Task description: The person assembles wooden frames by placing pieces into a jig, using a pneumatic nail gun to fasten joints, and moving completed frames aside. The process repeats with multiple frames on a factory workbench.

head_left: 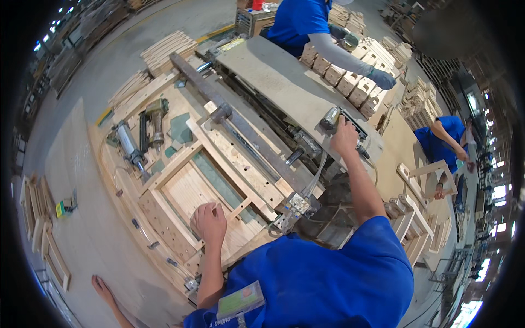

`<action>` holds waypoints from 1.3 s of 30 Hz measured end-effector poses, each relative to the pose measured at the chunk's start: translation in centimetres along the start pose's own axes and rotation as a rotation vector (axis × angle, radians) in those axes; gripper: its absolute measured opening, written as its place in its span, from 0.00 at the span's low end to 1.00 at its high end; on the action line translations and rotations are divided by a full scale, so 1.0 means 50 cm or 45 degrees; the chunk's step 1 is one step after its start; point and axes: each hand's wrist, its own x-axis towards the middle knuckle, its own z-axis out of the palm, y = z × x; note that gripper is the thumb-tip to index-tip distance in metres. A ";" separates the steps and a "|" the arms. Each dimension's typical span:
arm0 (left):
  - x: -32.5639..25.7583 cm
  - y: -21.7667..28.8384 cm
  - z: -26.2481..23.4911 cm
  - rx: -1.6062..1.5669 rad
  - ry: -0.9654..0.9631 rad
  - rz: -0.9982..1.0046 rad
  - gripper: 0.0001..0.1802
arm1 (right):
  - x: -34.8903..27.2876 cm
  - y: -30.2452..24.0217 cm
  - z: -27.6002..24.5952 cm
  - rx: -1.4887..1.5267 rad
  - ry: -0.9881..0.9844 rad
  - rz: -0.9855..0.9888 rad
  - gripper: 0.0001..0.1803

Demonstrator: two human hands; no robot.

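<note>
My right hand [344, 138] is wrapped round a pneumatic nail gun [330, 118] on the long grey board to my right. Bent over the pale wooden panel [188, 188], my left hand [210, 221] has its fingers curled; what they hold, if anything, is hidden. The panel lies inside a wooden frame with a curved rail [227, 161], set in a jig on the bench. A steel clamp bar [240, 131] runs along the frame's far side. An air cylinder [128, 143] points at the frame's left corner.
A second nail gun [157, 123] lies beyond the frame. Stacked wooden strips [168, 52] stand behind. Across the grey board [273, 76], a gloved co-worker's hand [381, 79] is near rows of wooden blocks [350, 87]. Another person's hand [101, 287] shows at lower left. Assembled frames [413, 224] stand right.
</note>
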 end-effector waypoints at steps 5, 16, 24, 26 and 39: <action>-0.016 0.020 -0.001 -0.230 0.137 0.053 0.08 | 0.008 0.029 -0.045 0.234 -0.184 -0.213 0.36; -0.124 0.201 0.027 -1.463 -0.781 -0.165 0.20 | -0.383 -0.192 -0.281 1.078 -0.991 -0.101 0.10; -0.132 0.146 0.102 -1.278 -1.027 -0.630 0.29 | -0.493 -0.288 -0.061 0.985 -0.811 -0.503 0.17; -0.135 0.140 0.108 -1.234 -1.022 -0.641 0.30 | -0.494 -0.292 -0.045 0.986 -0.837 -0.540 0.17; -0.083 0.144 0.088 -1.246 -0.869 -0.659 0.28 | -0.429 -0.359 -0.057 0.981 -0.921 -0.548 0.18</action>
